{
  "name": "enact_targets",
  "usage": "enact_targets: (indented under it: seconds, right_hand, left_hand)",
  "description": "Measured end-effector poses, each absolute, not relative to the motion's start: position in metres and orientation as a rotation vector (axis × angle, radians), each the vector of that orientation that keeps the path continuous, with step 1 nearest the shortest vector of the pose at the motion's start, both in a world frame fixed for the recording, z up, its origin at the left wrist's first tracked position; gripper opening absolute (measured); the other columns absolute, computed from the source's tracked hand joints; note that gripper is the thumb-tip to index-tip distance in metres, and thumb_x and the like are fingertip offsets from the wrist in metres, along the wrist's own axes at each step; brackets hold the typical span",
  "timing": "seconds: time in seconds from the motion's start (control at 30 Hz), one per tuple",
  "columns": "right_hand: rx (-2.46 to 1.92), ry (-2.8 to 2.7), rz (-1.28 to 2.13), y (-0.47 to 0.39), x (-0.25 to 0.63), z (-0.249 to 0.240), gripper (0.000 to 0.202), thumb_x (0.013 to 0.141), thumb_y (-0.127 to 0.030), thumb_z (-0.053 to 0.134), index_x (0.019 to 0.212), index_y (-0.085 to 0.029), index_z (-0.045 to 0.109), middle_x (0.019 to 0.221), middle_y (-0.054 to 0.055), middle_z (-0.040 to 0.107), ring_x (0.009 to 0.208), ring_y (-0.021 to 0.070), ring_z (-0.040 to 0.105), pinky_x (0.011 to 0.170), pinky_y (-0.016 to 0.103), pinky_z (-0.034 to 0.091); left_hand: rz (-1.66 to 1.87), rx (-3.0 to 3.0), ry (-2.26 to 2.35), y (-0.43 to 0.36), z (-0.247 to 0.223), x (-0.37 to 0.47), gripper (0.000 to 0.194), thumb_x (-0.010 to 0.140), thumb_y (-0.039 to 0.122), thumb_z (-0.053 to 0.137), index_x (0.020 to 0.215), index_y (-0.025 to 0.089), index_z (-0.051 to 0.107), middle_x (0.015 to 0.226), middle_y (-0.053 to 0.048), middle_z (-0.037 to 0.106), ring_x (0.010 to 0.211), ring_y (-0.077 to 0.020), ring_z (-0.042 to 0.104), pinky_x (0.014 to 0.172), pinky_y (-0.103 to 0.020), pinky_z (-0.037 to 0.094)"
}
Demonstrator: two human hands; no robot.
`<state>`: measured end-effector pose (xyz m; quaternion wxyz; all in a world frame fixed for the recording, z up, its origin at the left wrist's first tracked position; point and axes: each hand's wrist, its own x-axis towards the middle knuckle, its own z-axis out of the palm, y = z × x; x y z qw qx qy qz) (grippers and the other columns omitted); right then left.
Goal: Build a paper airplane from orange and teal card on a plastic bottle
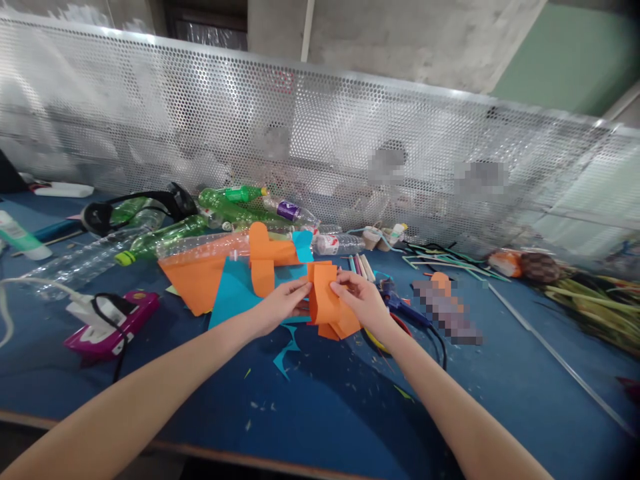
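Between my two hands is a folded piece of orange paper (325, 293), raised above the blue table. My left hand (287, 301) pinches its left edge. On the other side, my right hand (361, 297) is closed on its right edge, thumb in front. More orange paper (345, 320) lies just below and behind it. Left of my hands, an orange paper shape (263, 257) with rounded ends and a light blue piece rests over blue paper (233, 287). Thin blue paper scraps (286, 353) lie under my left hand.
Green and clear plastic bottles (165, 237) and black headphones (135, 203) lie at the back left. A purple power strip (113, 327) with plugs sits at left. A blue glue gun (405, 307) lies right of my hands. Behind stands a perforated metal screen (340, 127); dried husks (590, 303) lie far right.
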<state>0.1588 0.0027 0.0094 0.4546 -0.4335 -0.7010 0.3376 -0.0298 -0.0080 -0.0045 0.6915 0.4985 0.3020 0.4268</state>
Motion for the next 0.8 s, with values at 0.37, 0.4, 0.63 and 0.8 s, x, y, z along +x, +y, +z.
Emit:
enact_targets:
  seconds: [0.37,0.4,0.63,0.8]
  right_hand:
    - [-1.031,-1.678,0.808,0.002,0.158,0.011,0.023,0.074,-0.034,0.062,0.086,-0.022,0.047,0.074,-0.001,0.056,0.068,0.0138,0.054,0.061,0.027,0.044]
    - [-1.043,-1.677,0.810,0.002,0.158,0.011,0.024,0.074,-0.034,0.062,0.091,-0.022,0.048,0.076,0.000,0.058,0.069,0.0145,0.055,0.062,0.027,0.044]
    - [-1.063,-1.722,0.732,0.000,0.156,0.012,0.016,0.076,-0.033,0.060,0.085,-0.021,0.056,0.080,0.003,0.060,0.072,0.0169,0.057,0.067,0.032,0.047]
    - [-1.054,-1.769,0.662,-0.004,0.154,0.014,0.014,0.077,-0.034,0.059,0.080,-0.021,0.054,0.078,0.002,0.058,0.070,0.0165,0.055,0.064,0.030,0.046]
  left_hand:
    - [0.866,1.131,0.682,-0.013,-0.001,-0.029,0.040,0.077,0.047,0.061,0.102,0.015,0.061,0.105,-0.011,0.063,0.078,-0.0187,0.064,0.079,-0.038,0.048]
    - [0.861,1.117,0.674,-0.014,0.000,-0.029,0.042,0.078,0.048,0.059,0.104,0.015,0.061,0.104,-0.011,0.064,0.078,-0.0190,0.064,0.078,-0.038,0.049]
    - [0.866,1.231,0.632,-0.021,0.003,-0.024,0.066,0.069,0.040,0.071,0.125,0.020,0.042,0.110,-0.011,0.061,0.099,-0.0248,0.059,0.081,-0.038,0.047]
    - [0.928,1.325,0.644,-0.028,0.002,-0.019,0.079,0.062,0.024,0.077,0.128,0.018,0.034,0.122,-0.016,0.053,0.109,-0.0288,0.054,0.088,-0.043,0.045]
